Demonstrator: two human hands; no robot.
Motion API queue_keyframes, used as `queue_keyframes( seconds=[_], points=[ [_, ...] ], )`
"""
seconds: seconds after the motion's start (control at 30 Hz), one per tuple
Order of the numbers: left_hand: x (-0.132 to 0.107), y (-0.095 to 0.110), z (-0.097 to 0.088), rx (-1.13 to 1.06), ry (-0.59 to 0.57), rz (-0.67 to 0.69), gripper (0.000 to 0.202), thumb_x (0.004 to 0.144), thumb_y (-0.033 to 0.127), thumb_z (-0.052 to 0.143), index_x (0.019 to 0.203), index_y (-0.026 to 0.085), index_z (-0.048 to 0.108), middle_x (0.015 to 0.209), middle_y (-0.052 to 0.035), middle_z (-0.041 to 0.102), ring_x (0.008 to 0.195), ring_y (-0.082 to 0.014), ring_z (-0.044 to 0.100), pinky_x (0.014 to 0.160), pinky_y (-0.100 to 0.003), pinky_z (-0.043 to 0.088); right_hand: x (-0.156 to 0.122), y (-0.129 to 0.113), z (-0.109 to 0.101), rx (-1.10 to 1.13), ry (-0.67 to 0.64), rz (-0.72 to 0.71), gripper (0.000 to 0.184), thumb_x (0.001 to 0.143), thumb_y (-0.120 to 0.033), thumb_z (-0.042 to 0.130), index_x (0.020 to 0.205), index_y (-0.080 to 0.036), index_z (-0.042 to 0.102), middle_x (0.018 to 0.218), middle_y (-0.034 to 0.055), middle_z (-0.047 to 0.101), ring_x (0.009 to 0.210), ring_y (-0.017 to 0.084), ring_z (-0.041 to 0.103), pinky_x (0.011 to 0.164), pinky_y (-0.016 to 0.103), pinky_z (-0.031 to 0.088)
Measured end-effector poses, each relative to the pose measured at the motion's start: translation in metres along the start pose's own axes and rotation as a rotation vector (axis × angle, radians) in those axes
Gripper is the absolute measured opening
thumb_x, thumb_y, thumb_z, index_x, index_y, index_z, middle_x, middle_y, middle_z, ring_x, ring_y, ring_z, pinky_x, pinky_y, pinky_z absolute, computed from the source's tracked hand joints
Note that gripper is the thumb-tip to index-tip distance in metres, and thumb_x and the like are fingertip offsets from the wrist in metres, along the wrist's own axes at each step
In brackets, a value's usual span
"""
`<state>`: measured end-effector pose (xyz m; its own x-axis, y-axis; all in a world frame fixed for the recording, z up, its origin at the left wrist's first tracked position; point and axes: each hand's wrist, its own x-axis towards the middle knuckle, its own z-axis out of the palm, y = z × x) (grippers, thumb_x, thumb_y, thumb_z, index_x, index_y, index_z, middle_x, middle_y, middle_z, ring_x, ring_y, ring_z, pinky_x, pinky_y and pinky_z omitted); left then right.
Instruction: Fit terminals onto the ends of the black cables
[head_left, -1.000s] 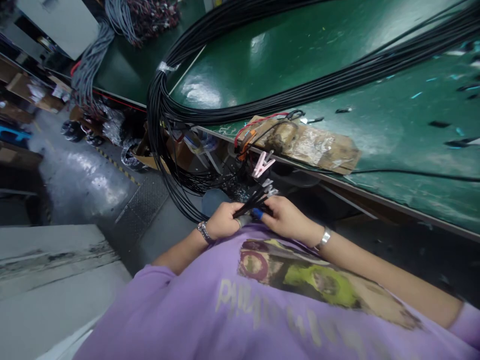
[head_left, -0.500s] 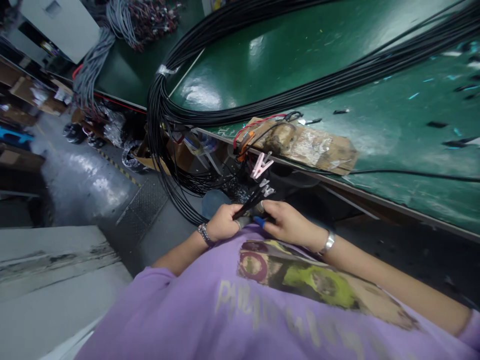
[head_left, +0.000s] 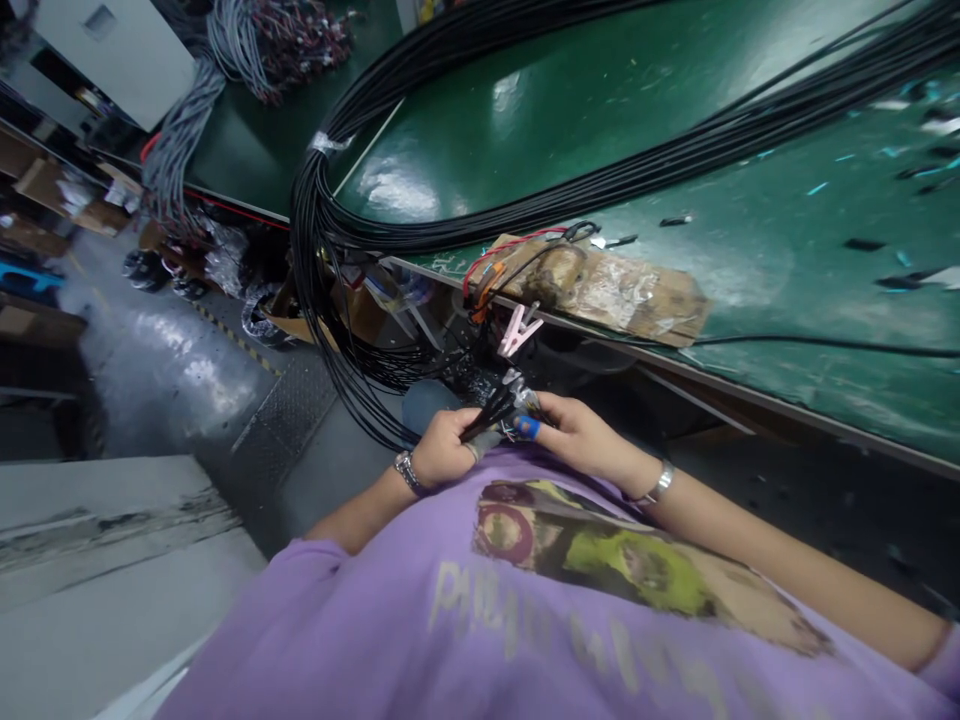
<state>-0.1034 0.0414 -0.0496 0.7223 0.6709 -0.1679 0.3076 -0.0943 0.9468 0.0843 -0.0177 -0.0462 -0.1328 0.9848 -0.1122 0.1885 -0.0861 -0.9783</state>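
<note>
My left hand (head_left: 444, 448) is closed around a bunch of black cables (head_left: 487, 412) just above my purple shirt. The cable ends, pale and silvery, point up and to the right. At these ends my right hand (head_left: 574, 432) is closed, with a blue wrap on one finger; its fingertips pinch the silvery ends (head_left: 525, 396), though their exact shape is too small to make out. From my left hand the cables run down and left, then up to a thick black cable bundle (head_left: 315, 230) draped over the table edge. A pale pink clip (head_left: 519, 330) stands just beyond my hands.
The green table (head_left: 570, 110) carries the long cable bundle and dark scraps at right. A taped wooden block (head_left: 637, 298) with red and orange wires sits on its edge. Below are a blue-grey round stool (head_left: 429, 402) and a cardboard box (head_left: 367, 318). Grey cables (head_left: 184, 130) hang at left.
My right hand has shifted slightly right along the cable ends, and its fingers have spread a little, uncovering more silvery ends. My left hand keeps its hold on the cables.
</note>
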Motion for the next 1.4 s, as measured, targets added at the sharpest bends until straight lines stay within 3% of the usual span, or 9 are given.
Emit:
queue_keyframes(
  seconds=[0.17,0.33,0.47,0.6,0.67,0.9,1.07,1.23,1.4],
  points=[
    [-0.002,-0.001,-0.002,0.022,-0.064,-0.004,0.036,0.074,0.046,0.066,0.084,0.011,0.068,0.068,-0.001,0.058,0.063,-0.0096,0.048,0.058,-0.019,0.043,0.001,-0.007,0.001,0.04,-0.098,0.046,0.035,0.072,-0.052,0.064,0.065,-0.019,0.058,0.065,0.0,0.059,0.061,0.014,0.049,0.06,0.028,0.046],
    [0.001,0.008,-0.002,-0.036,-0.082,-0.046,0.037,0.069,0.048,0.07,0.069,0.011,0.063,0.058,0.0016,0.052,0.057,-0.0077,0.046,0.054,-0.018,0.042,-0.001,-0.011,0.004,0.214,-0.116,0.162,0.039,0.065,-0.054,0.07,0.066,-0.018,0.055,0.064,-0.0017,0.054,0.06,0.012,0.046,0.057,0.026,0.042],
    [0.001,0.023,-0.005,-0.143,-0.086,-0.111,0.042,0.063,0.051,0.073,0.062,0.012,0.057,0.05,0.0042,0.048,0.047,-0.0049,0.04,0.048,-0.018,0.037,-0.004,0.003,0.002,0.412,0.015,0.293,0.044,0.064,-0.058,0.07,0.067,-0.019,0.05,0.059,-0.0038,0.049,0.05,0.008,0.037,0.046,0.022,0.032],
    [-0.005,0.03,-0.013,-0.208,-0.055,-0.208,0.045,0.062,0.054,0.072,0.057,0.013,0.054,0.044,0.0052,0.045,0.042,-0.0045,0.038,0.045,-0.018,0.036,-0.004,0.012,-0.013,0.507,0.313,0.364,0.051,0.055,-0.061,0.074,0.06,-0.021,0.043,0.049,-0.0067,0.039,0.042,0.006,0.026,0.039,0.021,0.019],
    [-0.008,0.027,-0.015,-0.202,-0.006,-0.24,0.044,0.062,0.053,0.073,0.058,0.013,0.054,0.044,0.0053,0.046,0.041,-0.0045,0.038,0.045,-0.018,0.035,-0.005,0.007,-0.016,0.453,0.275,0.382,0.053,0.056,-0.062,0.073,0.054,-0.021,0.04,0.046,-0.0071,0.035,0.041,0.005,0.024,0.039,0.022,0.018],
    [-0.006,0.01,-0.005,-0.172,0.06,-0.169,0.039,0.067,0.05,0.071,0.069,0.012,0.061,0.048,0.0047,0.049,0.043,-0.0041,0.04,0.045,-0.018,0.034,-0.003,-0.014,-0.003,0.31,0.12,0.246,0.038,0.062,-0.054,0.072,0.071,-0.021,0.055,0.064,-0.0012,0.055,0.053,0.011,0.043,0.046,0.024,0.034],
    [-0.005,0.007,-0.001,-0.135,0.056,-0.143,0.037,0.068,0.047,0.071,0.069,0.012,0.061,0.049,0.0042,0.048,0.045,-0.005,0.04,0.046,-0.018,0.034,-0.002,-0.019,0.002,0.203,0.014,0.173,0.034,0.071,-0.052,0.063,0.07,-0.019,0.058,0.066,0.0004,0.057,0.064,0.015,0.051,0.062,0.03,0.044],
    [-0.003,0.008,0.002,-0.098,-0.052,-0.062,0.032,0.069,0.042,0.071,0.074,0.011,0.065,0.063,0.0012,0.056,0.058,-0.0078,0.046,0.056,-0.019,0.04,-0.001,-0.019,0.008,-0.047,0.067,-0.007,0.024,0.073,-0.042,0.059,0.064,-0.02,0.054,0.065,0.002,0.056,0.063,0.016,0.049,0.063,0.031,0.042],
    [-0.002,0.009,0.002,-0.033,-0.019,-0.092,0.032,0.071,0.042,0.069,0.075,0.011,0.066,0.06,0.0013,0.055,0.055,-0.0075,0.043,0.054,-0.019,0.038,-0.001,-0.016,0.007,0.259,0.252,0.113,0.032,0.073,-0.05,0.062,0.07,-0.02,0.053,0.061,-0.002,0.05,0.054,0.012,0.042,0.053,0.026,0.036]
  ],
)
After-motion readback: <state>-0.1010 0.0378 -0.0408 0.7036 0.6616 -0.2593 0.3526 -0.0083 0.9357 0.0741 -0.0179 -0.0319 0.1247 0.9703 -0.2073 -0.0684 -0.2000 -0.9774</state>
